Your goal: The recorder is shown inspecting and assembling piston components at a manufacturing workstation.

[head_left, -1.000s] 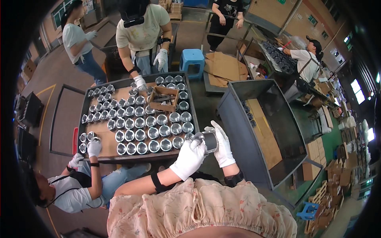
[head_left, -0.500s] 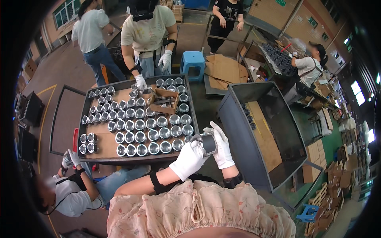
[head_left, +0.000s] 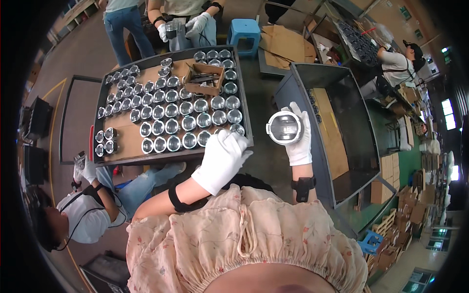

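Note:
My right hand (head_left: 299, 138), in a white glove, holds a round silver metal cup-shaped part (head_left: 284, 127) up in front of me, its open end facing the camera. My left hand (head_left: 222, 157), also gloved, hovers over the near right corner of a dark tray (head_left: 173, 158), close to the last metal part in the front row (head_left: 238, 129); whether it touches a part is hidden by the glove. The tray carries several rows of the same shiny round parts (head_left: 181, 113) on brown card, plus a small cardboard box (head_left: 201, 78) of dark pieces.
A large empty grey bin (head_left: 337, 127) stands to my right. A person in white gloves (head_left: 198, 22) across the tray holds a metal part. Another person (head_left: 80, 205) crouches at lower left. A blue stool (head_left: 243, 30) and flattened cardboard (head_left: 283, 46) lie beyond the tray.
My hands have parted: the right keeps the metal part and has lifted it, the left has moved off it toward the tray's corner. The person opposite has picked up a part.

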Tool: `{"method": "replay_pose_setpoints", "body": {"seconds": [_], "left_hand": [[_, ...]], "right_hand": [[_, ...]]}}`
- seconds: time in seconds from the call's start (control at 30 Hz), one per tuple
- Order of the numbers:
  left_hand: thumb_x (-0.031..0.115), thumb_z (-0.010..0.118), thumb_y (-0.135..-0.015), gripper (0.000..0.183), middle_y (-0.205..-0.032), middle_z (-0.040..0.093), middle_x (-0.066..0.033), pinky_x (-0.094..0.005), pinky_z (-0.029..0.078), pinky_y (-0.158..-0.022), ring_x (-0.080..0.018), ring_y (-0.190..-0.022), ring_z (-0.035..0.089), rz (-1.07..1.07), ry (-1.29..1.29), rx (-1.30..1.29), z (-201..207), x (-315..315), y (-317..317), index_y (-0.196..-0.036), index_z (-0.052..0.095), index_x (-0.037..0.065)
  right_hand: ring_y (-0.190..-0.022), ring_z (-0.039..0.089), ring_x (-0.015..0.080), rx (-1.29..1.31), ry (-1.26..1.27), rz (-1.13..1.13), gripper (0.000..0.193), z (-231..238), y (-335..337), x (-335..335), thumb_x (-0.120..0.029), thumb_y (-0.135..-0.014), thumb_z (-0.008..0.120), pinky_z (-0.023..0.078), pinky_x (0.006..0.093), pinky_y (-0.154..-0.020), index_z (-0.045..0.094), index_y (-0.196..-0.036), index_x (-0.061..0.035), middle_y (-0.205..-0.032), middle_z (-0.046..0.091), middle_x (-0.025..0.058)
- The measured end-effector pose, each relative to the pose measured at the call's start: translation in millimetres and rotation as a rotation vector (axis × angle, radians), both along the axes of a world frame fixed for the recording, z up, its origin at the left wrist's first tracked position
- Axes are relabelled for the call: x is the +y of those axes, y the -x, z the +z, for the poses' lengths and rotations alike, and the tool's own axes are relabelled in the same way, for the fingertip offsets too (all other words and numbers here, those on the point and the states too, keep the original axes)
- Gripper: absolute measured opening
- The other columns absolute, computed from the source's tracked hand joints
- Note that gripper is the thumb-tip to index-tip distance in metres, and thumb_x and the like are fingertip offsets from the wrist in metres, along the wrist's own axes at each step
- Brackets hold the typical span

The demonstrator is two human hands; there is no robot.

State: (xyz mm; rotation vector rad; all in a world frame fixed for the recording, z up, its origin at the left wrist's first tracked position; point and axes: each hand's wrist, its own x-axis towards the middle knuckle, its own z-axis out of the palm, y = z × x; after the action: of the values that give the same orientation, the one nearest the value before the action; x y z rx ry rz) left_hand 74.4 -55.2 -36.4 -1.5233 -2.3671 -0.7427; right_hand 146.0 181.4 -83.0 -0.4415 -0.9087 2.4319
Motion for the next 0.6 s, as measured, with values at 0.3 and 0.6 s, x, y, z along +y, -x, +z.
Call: {"method": "replay_pose_setpoints", "body": {"seconds": [0.3,0.6], "left_hand": [[0.016,0.076,-0.066,0.045,-0.095,0.063,-0.0114,-0.0406,0.048,-0.075,-0.0322,-0.087,0.062,-0.257,-0.189,-0.244,5.7,42.8,-12.2,-0.104,0.059,0.001],[0.033,0.070,-0.075,0.038,-0.069,0.054,-0.0139,-0.0384,0.041,-0.060,-0.0268,-0.061,0.052,0.079,0.109,-0.142,-45.0,-13.1,-13.1,-0.087,0.058,-0.001]], "right_hand": [[-0.099,0.062,0.0208,-0.076,-0.135,0.091,0.044,3.4,7.8,-32.3,-0.029,-0.098,0.050,0.052,0.0333,-0.089,0.049,-0.134,-0.0041,-0.113,0.063,0.0130],[-0.096,0.062,0.0196,-0.380,-0.605,0.084,0.043,-29.1,6.2,-50.6,-0.024,-0.099,0.053,0.053,0.0318,-0.087,0.046,-0.136,-0.0034,-0.112,0.062,0.0136]]}}
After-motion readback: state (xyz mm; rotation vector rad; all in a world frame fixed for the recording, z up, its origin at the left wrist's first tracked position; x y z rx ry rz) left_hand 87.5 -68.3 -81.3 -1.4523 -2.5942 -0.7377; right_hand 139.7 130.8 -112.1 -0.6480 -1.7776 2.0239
